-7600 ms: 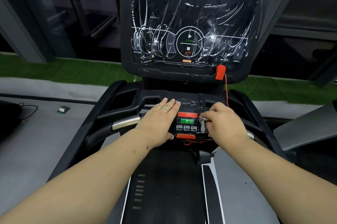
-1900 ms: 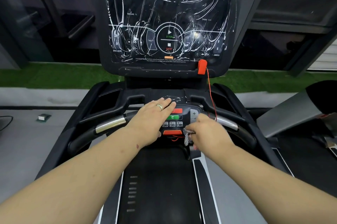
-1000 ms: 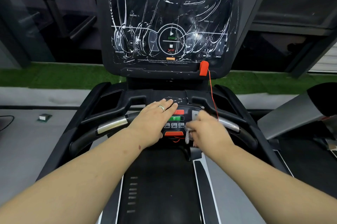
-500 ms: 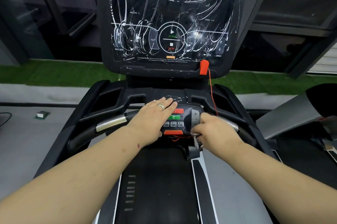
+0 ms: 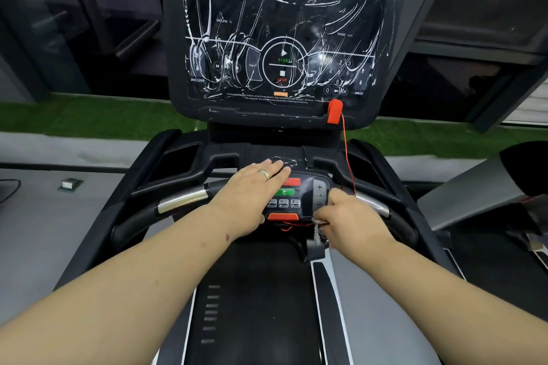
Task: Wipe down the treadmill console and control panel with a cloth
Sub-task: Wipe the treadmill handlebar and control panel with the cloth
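Observation:
The treadmill's tall black console screen (image 5: 281, 35) stands ahead, streaked with white smears. Below it sits the small control panel (image 5: 292, 197) with red, green and orange buttons and a plus key. My left hand (image 5: 252, 192) lies flat with straight fingers on the panel's left part, a ring on one finger. My right hand (image 5: 350, 217) grips a small grey patterned cloth (image 5: 318, 231) and presses it against the panel's lower right corner. Most of the cloth is hidden in my fist; a strip hangs below it.
A red safety clip (image 5: 335, 111) sits on the console's lower edge, its red cord (image 5: 348, 163) running down to the panel. Silver-and-black handlebars (image 5: 184, 198) flank the panel. The black belt (image 5: 255, 299) lies below. A neighbouring treadmill (image 5: 480, 192) stands right; green turf (image 5: 89, 118) beyond.
My right hand with the cloth has slid from the panel's front edge to its right side and lower right corner. My left hand has stayed flat on the panel.

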`<state>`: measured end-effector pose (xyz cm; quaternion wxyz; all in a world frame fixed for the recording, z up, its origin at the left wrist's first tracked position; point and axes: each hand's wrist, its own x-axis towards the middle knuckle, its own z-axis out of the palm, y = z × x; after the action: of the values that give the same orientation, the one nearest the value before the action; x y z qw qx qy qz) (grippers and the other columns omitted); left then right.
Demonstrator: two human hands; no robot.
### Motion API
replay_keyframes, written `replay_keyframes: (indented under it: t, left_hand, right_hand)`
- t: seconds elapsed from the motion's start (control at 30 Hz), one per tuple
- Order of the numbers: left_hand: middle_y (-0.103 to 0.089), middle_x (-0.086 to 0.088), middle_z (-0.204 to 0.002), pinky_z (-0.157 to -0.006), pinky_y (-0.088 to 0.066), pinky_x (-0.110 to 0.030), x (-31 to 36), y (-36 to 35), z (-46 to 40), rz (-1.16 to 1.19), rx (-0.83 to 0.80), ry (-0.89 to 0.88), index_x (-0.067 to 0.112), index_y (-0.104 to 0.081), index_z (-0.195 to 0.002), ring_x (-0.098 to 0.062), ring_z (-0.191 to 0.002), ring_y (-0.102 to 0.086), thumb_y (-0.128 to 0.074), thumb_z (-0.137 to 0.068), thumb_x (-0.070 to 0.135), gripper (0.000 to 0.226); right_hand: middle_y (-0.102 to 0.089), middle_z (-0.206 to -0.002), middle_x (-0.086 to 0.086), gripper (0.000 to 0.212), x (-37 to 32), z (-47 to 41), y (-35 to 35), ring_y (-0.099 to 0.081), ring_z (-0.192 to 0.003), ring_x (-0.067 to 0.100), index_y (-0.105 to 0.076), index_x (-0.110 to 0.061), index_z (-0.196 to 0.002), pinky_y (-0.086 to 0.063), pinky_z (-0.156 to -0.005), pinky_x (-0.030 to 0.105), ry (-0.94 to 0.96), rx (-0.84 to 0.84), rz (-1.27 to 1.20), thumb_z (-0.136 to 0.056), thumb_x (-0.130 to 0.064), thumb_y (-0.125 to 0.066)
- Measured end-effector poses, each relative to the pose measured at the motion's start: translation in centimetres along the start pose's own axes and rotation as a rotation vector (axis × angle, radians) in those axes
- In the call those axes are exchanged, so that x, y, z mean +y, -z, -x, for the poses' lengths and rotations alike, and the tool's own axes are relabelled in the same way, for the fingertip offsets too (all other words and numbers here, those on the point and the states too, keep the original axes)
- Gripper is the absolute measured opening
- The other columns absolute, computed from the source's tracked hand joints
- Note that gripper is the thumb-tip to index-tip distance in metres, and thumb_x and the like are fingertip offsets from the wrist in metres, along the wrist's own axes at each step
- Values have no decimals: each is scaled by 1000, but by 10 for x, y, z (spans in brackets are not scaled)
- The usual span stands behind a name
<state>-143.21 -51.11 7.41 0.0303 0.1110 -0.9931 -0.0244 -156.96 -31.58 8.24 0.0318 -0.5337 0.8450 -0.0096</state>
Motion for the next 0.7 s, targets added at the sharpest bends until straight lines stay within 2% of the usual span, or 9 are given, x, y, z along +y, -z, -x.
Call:
replay_keyframes:
  t: [0.1, 0.17, 0.23, 0.3, 0.33, 0.43, 0.53, 0.6, 0.7]
  left_hand:
    - [-2, -1, -172, -128, -6, -37, 1, 0, 0, 0, -5, 2, 23, -1, -164, -20, -158, -2, -84, -81, 24, 117]
    - [-2, 0, -172, -128, -5, -36, 0, 0, -1, -1, -4, 0, 23, -1, -164, -20, -158, -2, -84, -81, 23, 118]
    - [-2, -1, -172, -128, -5, -36, 0, 0, -1, -1, -5, -2, 23, -1, -164, -20, -158, -2, -84, -81, 23, 118]
    - [-3, -1, -172, -128, -5, -35, 0, 0, -1, 6, -3, 0, 23, -1, -164, -20, -158, -2, -84, -82, 22, 117]
    - [-3, -1, -172, -128, -5, -35, 1, 1, -1, 4, 0, 0, 23, -1, -164, -20, -158, -2, -84, -82, 22, 117]
    - [-3, -1, -172, -128, -5, -36, 1, 0, 0, -2, 3, 1, 23, 0, -164, -20, -158, -2, -83, -82, 23, 117]
    - [-2, -1, -172, -128, -4, -35, 0, 1, 0, -14, -1, -2, 23, 1, -164, -20, -158, -2, -83, -83, 24, 116]
    - [-1, -1, -172, -128, -3, -35, 0, 0, 0, -17, -6, -3, 23, 2, -163, -20, -158, -1, -82, -83, 25, 116]
    - [-1, -1, -172, -128, -3, -35, 0, -2, -1, -12, 7, -3, 23, 1, -164, -20, -158, 0, -83, -83, 25, 117]
  right_hand:
    - [-54, -99, -2, 38, -4, -8, 7, -66, -84, 21, -76, -30, -112, -56, -77, 35, -77, 40, -242, -86, -8, -58]
    - [-59, -90, -2, 43, 2, -15, 19, -66, -71, 16, -76, -28, -104, -56, -72, 33, -186, 176, -463, -81, 0, -54]
    - [-60, -101, -7, 49, 4, -20, 27, -65, -81, 18, -68, -29, -108, -52, -75, 34, -240, 312, -616, -79, 5, -51]
    - [-60, -109, -6, 49, 0, -21, 28, -58, -95, 17, -60, -31, -109, -43, -81, 29, -197, 341, -653, -78, 7, -53]
    - [-61, -108, -4, 49, -1, -20, 23, -56, -97, 18, -59, -30, -109, -41, -81, 28, -167, 333, -617, -77, 7, -56]
    - [-62, -102, 1, 52, 6, -15, 7, -54, -98, 28, -67, -23, -116, -39, -77, 31, -140, 328, -306, -72, 4, -69]
    - [-60, -103, 3, 57, 14, -11, -4, -61, -94, 32, -72, -20, -118, -51, -74, 34, -58, 295, -248, -65, 2, -78]
    - [-60, -112, 2, 55, 11, -4, -11, -63, -100, 30, -69, -20, -122, -55, -79, 36, 19, 263, -192, -69, -9, -79]
    - [-55, -123, -2, 52, 6, 8, -21, -59, -104, 25, -60, -19, -128, -55, -87, 35, 75, 244, -120, -78, -26, -74]
